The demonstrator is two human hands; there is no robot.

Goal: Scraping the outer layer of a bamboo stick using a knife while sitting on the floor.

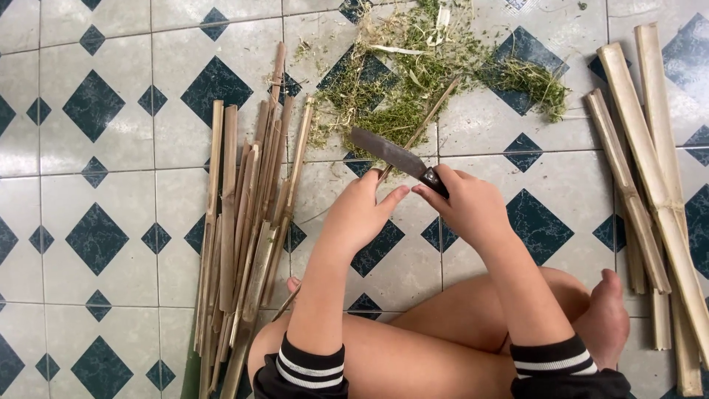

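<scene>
Gripped knife (395, 157) tight in right hand (467, 205), left hand (362, 214) pinching thin bamboo strip (421, 127) mid-frame. Best shaved away from fingers, shallow angle.

We see a thin bamboo stick (421, 125), pale tan and straight, slanting from the lower left up to the upper right over the tiled floor. Its upper end lies over the scatter of green shavings, and its lower end disappears under the blade. The knife (395, 155) has a broad, dark, dull metal blade with a blunt tip pointing up and left, and a dark handle. It lies tilted across the stick, the blade resting on it near its lower end, so the two cross at a sharp angle.
</scene>
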